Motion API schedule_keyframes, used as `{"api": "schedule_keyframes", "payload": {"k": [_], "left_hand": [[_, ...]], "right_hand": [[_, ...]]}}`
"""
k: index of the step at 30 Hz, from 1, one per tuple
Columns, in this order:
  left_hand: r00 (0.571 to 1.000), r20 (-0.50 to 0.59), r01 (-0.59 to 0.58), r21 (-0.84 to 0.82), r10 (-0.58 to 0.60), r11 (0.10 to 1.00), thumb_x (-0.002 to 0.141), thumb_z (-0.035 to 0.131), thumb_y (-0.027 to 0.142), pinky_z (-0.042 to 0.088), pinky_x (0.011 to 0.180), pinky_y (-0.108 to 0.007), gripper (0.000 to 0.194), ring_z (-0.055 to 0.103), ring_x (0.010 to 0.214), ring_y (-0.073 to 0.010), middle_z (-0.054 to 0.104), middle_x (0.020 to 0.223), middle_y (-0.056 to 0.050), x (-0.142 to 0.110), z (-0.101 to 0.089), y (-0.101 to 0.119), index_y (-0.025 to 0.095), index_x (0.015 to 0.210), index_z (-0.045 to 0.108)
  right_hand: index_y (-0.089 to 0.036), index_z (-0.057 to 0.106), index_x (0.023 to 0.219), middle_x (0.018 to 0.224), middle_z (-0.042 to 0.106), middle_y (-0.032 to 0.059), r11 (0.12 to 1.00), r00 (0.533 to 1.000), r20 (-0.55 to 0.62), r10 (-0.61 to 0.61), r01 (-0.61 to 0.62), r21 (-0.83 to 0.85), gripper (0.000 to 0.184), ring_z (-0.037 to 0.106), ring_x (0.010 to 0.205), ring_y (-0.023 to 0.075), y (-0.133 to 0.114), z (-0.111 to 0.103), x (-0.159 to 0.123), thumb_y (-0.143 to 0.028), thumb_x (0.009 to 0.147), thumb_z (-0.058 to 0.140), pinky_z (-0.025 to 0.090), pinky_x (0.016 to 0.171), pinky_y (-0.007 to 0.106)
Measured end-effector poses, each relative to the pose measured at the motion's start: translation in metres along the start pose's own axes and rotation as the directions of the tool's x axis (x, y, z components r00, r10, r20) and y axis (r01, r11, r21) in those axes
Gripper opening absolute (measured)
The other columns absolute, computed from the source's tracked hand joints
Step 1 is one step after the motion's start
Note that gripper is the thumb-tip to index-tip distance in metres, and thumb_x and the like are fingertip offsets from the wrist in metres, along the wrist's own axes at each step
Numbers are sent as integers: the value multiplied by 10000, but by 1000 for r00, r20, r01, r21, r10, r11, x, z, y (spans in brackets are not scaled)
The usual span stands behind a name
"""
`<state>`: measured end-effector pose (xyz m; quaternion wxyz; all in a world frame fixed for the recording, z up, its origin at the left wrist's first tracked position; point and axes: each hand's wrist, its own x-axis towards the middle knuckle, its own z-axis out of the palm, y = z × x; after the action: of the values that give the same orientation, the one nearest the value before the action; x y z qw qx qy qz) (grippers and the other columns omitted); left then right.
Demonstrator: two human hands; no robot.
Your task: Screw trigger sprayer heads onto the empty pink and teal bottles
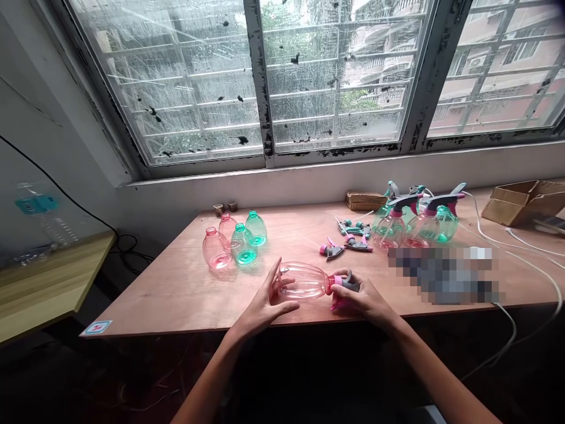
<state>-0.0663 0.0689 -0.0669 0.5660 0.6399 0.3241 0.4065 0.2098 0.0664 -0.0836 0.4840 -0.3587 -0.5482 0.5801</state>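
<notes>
The right hand (364, 301) is closed on a gray-and-pink spray head (348, 282) at the neck of a clear pink bottle (304, 281), which is tipped on its side above the near edge of the wooden table (176, 300); whether the bottle touches the tabletop, I cannot tell. The left hand (267, 303) is spread wide around the bottle's base, thumb on the near side and fingers beyond it, and how firmly it touches is unclear. Just beyond the neck of this pink bottle lie loose spray heads (355, 238), some green and gray, others pink and gray. To its left and farther back, four headless bottles (245, 242) stand upright close together, two pink and two green, with two small brown objects (225, 208) behind them at the table's back edge. Farther to its right stand pink and green bottles with spray heads fitted (426, 221), and a blurred-out patch (445, 274) covers something nearer. Beyond it to the right, a flat cardboard box (365, 201) lies near the wall, while an open cardboard box (523, 200) sits at far right, near white cables (536, 268). Well to its left, a sticker (97, 327) marks the table's near corner; behind everything is a barred window (304, 76).
</notes>
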Motion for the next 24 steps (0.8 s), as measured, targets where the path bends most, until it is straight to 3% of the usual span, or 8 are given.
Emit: {"api": "schedule_keyframes", "payload": {"k": [4,9,12,15,18,21,24], "left_hand": [[1000,-31,6,5,-6,1000,805,817,283,346,1169,-546,988,484,1376,-342,527,1440,-158,1,1,-2,288,1589,216],[999,-17,-29,12,29,999,761,856,252,355,1160,-541,1121,442,1415,-335,478,1489,-140,1,-1,-4,368,1594,115],[1000,-19,5,12,-5,1000,736,877,266,372,1145,-540,1181,479,1384,-342,533,1428,-162,0,-1,-3,324,1603,77],[999,-46,23,5,-23,1000,792,828,327,369,1148,-539,1064,516,1345,-343,560,1401,-175,0,0,-1,265,1605,144],[998,-47,-29,31,30,999,781,837,298,350,1168,-528,1020,451,1403,-345,480,1509,-144,0,0,-2,326,1587,214],[996,-27,-79,46,80,996,753,861,256,333,1180,-522,1083,390,1452,-342,359,1599,-120,0,-1,-5,397,1581,177],[998,-20,-54,35,55,998,746,870,259,312,1185,-542,1160,433,1425,-336,453,1520,-156,0,-2,-7,359,1597,88]], "right_hand": [[-179,586,1070,752,727,25,1000,1000,-8,25,-25,10,449,700,660,210,1,-1,0,-435,790,827,616,627,360],[-181,596,1023,781,740,38,1000,1000,-27,-1,1,19,406,689,643,190,-3,1,-1,-437,799,817,600,606,319],[-185,591,1037,782,738,32,999,999,-41,20,-19,27,446,695,644,198,-5,3,-2,-443,770,838,606,604,333],[-180,586,1066,751,732,33,999,999,-37,40,-40,20,502,697,640,211,-4,3,-2,-450,741,858,611,607,357],[-181,585,1054,771,738,37,999,999,-35,22,-21,45,494,690,643,200,-3,3,-1,-469,749,847,609,618,353],[-189,583,1023,815,744,34,998,999,-49,-10,13,63,462,689,641,182,-3,3,0,-473,762,837,600,639,334],[-186,578,1037,791,740,32,999,998,-57,-3,6,41,480,696,639,191,-2,2,0,-483,761,835,590,642,337]]}}
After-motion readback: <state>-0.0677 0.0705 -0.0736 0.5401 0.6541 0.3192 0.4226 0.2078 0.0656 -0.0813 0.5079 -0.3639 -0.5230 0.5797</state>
